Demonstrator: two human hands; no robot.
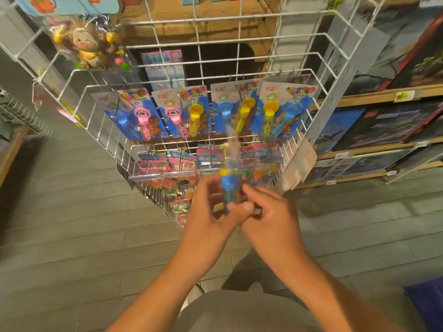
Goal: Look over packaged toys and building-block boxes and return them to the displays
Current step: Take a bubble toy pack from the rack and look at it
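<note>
Toy pack (229, 185) pinched between both hands' fingers (239, 207).

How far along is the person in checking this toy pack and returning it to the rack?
Done: four bubble-wand cards already hang in a row on the wire rack. In hand: the left hand and right hand both grip a blurred toy pack with a blue cap, held below that row. Left: hanging it back on a hook; which hook is unclear.
</note>
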